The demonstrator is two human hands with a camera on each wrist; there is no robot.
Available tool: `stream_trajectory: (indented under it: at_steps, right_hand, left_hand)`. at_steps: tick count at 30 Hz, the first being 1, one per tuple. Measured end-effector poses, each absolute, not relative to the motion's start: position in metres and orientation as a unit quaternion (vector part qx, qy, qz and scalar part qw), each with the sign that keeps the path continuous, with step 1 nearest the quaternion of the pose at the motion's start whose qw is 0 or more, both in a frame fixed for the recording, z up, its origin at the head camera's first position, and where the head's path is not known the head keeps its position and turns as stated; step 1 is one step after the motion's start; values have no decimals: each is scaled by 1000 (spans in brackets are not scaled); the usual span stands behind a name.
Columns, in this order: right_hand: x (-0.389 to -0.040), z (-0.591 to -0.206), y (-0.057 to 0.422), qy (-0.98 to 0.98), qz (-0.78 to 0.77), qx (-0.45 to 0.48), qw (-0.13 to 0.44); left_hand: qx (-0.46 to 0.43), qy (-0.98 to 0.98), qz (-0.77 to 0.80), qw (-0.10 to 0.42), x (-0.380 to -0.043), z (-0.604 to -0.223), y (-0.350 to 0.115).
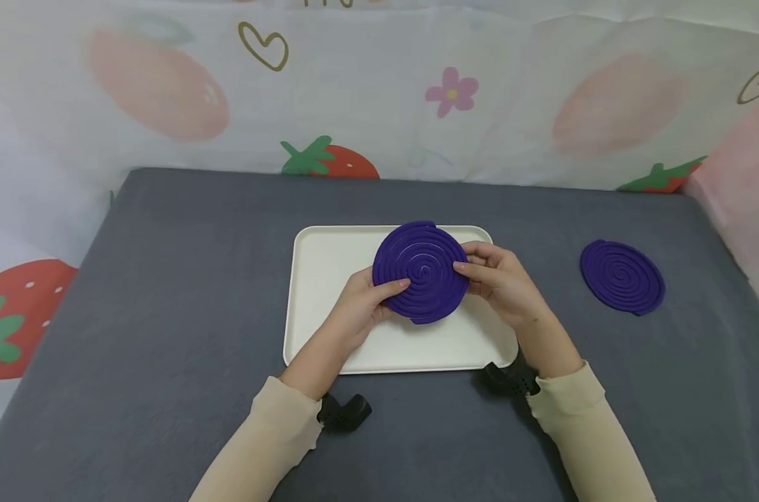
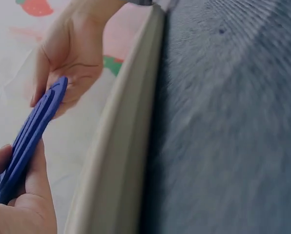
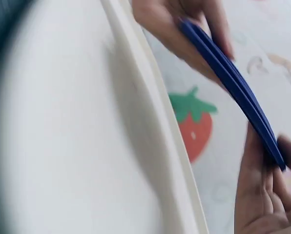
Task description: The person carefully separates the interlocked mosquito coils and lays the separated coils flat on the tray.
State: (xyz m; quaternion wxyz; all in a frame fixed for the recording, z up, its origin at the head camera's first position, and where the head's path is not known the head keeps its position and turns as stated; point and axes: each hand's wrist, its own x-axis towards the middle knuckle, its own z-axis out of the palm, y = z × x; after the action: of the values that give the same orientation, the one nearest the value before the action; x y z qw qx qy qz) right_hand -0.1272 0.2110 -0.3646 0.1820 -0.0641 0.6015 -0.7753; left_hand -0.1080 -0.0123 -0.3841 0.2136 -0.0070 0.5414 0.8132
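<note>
A round purple spiral coil [image 1: 422,261], flat like a coaster, is held tilted above a cream tray [image 1: 319,335]. My left hand [image 1: 365,307] pinches its lower left edge, the thumb lying across the front. At the right edge, my right hand [image 1: 497,282] pinches the coil between thumb and fingers. Both wrist views show the coil edge-on: the left wrist view has the blue-looking coil [image 2: 31,139] between the two hands, and the right wrist view shows the same thin coil [image 3: 233,85] with a hand at each end. Fingers behind the coil are partly hidden.
A second purple spiral coil [image 1: 622,277] lies flat on the grey cloth-covered table [image 1: 185,293], right of the tray. Behind the table hangs a white curtain [image 1: 366,77] printed with strawberries, hearts and flowers. Black wrist-worn devices [image 1: 344,413] sit near the tray's front edge.
</note>
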Motion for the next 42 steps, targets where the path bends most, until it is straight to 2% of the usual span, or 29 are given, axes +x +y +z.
stream_trajectory:
  at_steps: [7, 16, 23, 42]
  right_hand:
    - [-119, -366, 178, 562, -810, -9, 167]
    - [-113, -378, 139, 572, -798, 47, 183]
    - [-109, -383, 142, 576, -794, 61, 185]
    - [-113, -390, 143, 575, -792, 29, 204]
  left_hand:
    - [-18, 524, 829, 193, -103, -383, -33]
    - [-43, 523, 832, 180, -97, -392, -40]
    - [-51, 543, 818, 186, -95, -396, -37]
    - [-30, 559, 808, 181, -96, -396, -38]
